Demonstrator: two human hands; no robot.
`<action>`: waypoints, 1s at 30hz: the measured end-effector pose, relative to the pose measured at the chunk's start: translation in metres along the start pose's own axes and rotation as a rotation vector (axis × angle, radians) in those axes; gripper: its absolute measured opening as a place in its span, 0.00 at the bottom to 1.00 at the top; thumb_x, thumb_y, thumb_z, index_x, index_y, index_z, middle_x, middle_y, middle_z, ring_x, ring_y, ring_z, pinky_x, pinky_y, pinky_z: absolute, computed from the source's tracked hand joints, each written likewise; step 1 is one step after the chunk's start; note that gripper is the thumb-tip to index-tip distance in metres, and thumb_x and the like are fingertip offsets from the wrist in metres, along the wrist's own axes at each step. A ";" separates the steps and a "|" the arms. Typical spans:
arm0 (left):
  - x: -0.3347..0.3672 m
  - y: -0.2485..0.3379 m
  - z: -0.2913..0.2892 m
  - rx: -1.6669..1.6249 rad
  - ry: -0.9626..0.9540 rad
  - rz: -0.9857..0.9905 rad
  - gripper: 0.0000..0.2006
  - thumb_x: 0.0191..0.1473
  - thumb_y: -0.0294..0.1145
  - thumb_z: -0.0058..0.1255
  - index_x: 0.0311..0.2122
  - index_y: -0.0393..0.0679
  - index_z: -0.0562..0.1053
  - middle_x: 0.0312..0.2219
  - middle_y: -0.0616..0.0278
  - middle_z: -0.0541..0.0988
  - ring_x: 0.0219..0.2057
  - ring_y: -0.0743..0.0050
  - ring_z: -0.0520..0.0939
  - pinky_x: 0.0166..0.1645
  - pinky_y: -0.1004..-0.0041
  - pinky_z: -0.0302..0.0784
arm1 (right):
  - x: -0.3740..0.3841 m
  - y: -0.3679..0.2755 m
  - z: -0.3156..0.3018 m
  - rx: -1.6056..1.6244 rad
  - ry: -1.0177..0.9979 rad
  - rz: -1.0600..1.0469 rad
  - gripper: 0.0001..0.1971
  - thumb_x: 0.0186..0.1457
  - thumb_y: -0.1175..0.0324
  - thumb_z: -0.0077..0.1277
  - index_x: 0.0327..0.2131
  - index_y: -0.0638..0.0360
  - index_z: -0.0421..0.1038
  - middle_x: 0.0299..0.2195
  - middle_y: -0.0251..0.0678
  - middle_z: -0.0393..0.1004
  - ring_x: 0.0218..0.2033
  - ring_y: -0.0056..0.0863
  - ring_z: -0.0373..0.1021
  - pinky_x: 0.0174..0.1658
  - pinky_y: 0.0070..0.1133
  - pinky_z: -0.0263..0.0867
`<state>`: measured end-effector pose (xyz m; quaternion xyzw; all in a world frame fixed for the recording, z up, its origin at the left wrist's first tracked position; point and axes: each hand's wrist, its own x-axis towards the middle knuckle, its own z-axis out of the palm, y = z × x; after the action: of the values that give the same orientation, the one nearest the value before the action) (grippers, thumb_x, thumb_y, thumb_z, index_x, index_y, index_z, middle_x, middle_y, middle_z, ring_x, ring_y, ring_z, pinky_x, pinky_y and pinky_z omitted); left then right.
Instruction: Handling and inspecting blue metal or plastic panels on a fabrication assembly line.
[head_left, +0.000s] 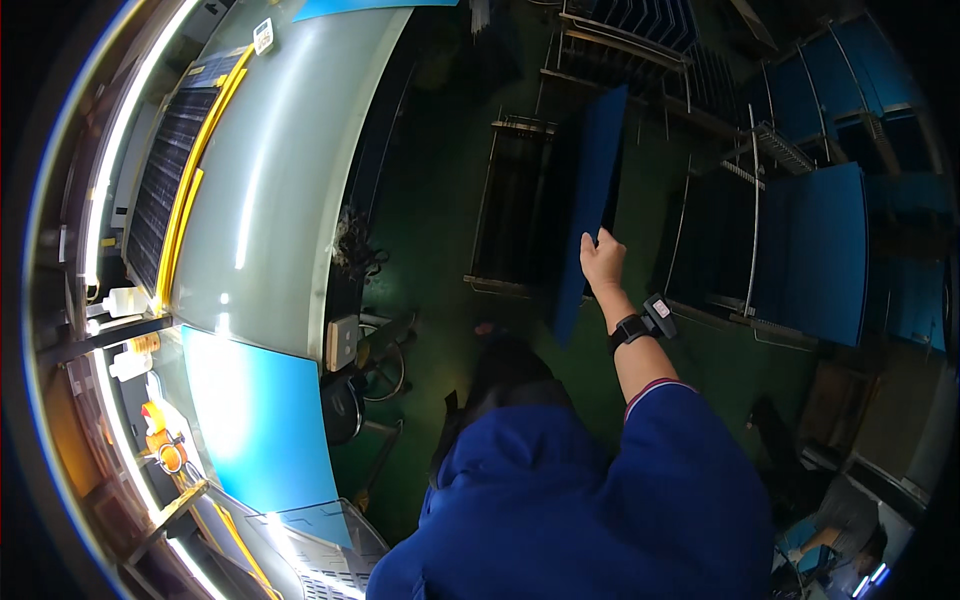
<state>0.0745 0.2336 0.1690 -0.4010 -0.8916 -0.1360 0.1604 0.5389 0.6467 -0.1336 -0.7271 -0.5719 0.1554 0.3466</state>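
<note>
My right hand reaches forward with its fingers closed on the near edge of a thin blue sheet. The sheet stands on edge, seen nearly edge-on, beside a dark metal rack; whether it rests in that rack I cannot tell. A black device is strapped around my right wrist. My left hand is out of the picture. Another blue sheet lies flat on the lit worktable to my left.
To the right, a wire rack carries a large blue panel. More racks stand ahead. A wheeled stool is by the worktable, near a grey perforated bin. Another person is at the lower right.
</note>
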 end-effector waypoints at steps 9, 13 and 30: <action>0.010 0.013 0.008 -0.019 0.029 0.011 0.09 0.52 0.26 0.43 0.34 0.36 0.75 0.25 0.52 0.77 0.26 0.58 0.79 0.30 0.68 0.74 | 0.021 -0.005 0.010 -0.003 -0.061 0.081 0.09 0.46 0.70 0.50 0.30 0.67 0.71 0.22 0.53 0.71 0.27 0.49 0.70 0.31 0.33 0.66; 0.012 0.017 0.006 -0.016 0.038 0.014 0.09 0.52 0.26 0.43 0.34 0.36 0.75 0.25 0.52 0.77 0.26 0.57 0.79 0.31 0.68 0.74 | 0.045 -0.002 0.018 -0.089 -0.099 0.111 0.11 0.45 0.70 0.49 0.28 0.71 0.71 0.23 0.57 0.71 0.29 0.52 0.70 0.33 0.35 0.66; 0.018 0.032 0.001 0.004 0.077 0.017 0.09 0.52 0.25 0.43 0.35 0.36 0.75 0.26 0.51 0.78 0.27 0.56 0.79 0.32 0.67 0.75 | 0.074 -0.005 0.031 -0.108 -0.133 0.175 0.13 0.44 0.72 0.46 0.32 0.75 0.70 0.29 0.62 0.70 0.36 0.54 0.69 0.41 0.36 0.66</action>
<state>0.0872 0.2665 0.1792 -0.4027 -0.8816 -0.1482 0.1965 0.5380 0.7264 -0.1401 -0.7799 -0.5355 0.2020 0.2533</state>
